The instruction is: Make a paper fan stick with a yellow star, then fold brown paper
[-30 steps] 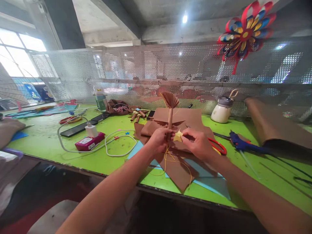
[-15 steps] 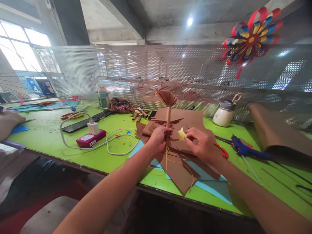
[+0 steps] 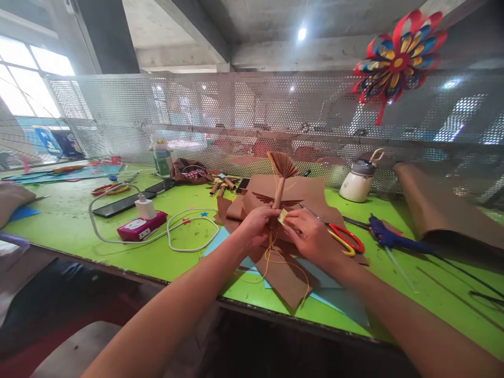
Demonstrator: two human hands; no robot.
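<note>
My left hand (image 3: 258, 226) is closed around the lower end of a rolled brown paper tube (image 3: 279, 193). A pleated brown paper fan (image 3: 284, 165) tops the tube, which leans slightly right. Yellow string (image 3: 268, 257) hangs below that hand. Between the fingertips of my right hand (image 3: 309, 231) is a small pale yellow paper star (image 3: 282, 215), up against the tube; the fingers partly cover it. Brown paper sheets (image 3: 289, 286) lie beneath both hands, over light blue paper (image 3: 334, 302). Scissors with red and yellow handles (image 3: 348, 239) rest beside my right wrist.
A blue glue gun (image 3: 388, 236) and a cream bottle (image 3: 356, 181) stand to the right, near rolled brown paper (image 3: 429, 202). On the left are a magenta power adapter (image 3: 142, 226), a white cable (image 3: 192, 249) and a phone (image 3: 124, 205). Another person's arm (image 3: 16, 199) reaches in at far left.
My right hand has moved left, bringing the yellow star from beside the tube to against it. The tube and fan now tilt to the right. More of the scissors' handles shows.
</note>
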